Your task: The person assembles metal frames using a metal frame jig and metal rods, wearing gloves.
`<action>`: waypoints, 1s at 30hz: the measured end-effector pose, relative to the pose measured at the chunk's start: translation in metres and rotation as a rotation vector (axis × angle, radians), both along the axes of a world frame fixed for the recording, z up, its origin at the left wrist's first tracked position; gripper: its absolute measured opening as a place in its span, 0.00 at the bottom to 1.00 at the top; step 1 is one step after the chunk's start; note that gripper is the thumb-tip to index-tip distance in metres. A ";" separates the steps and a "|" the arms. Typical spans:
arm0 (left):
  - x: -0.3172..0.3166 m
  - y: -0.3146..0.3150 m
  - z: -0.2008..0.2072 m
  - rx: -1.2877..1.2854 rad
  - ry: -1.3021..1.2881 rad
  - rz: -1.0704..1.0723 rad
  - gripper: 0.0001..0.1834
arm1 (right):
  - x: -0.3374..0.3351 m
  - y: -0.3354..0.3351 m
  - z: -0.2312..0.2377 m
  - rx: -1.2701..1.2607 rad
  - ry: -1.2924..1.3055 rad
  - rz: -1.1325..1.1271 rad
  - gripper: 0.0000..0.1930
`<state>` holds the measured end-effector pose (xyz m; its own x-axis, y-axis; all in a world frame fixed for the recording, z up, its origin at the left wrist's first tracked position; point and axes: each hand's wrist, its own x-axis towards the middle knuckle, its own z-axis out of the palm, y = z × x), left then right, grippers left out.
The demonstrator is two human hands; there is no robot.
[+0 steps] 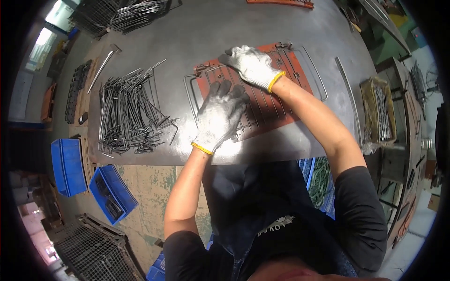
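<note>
Pressing both gloved hands, left (219, 115) and right (253, 65), spread flat, keeping thin wire rods (262, 100) seated in red-orange metal jig (281, 110).

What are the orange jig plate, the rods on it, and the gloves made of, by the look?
Jig plate: likely painted metal, flat orange-red, worn patches. Rods: bare steel wire, thin, grey, glinting. Gloves on left hand and right hand: knitted fabric, probably cotton, white soiled grey, yellow cuff trim.
</note>
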<state>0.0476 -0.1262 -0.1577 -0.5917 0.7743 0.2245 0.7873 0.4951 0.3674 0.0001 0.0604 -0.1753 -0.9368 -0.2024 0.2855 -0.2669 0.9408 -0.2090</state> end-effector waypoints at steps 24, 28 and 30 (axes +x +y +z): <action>0.089 -0.079 0.002 0.834 -0.066 0.528 0.16 | 0.167 0.148 -0.022 -0.424 -0.045 -0.669 0.18; 0.108 -0.049 0.017 0.407 0.118 0.253 0.16 | 0.175 0.134 -0.016 -0.591 -0.028 -0.760 0.18; 0.108 -0.010 0.049 0.232 0.156 0.106 0.17 | 0.183 0.128 -0.003 -0.668 -0.150 -0.767 0.18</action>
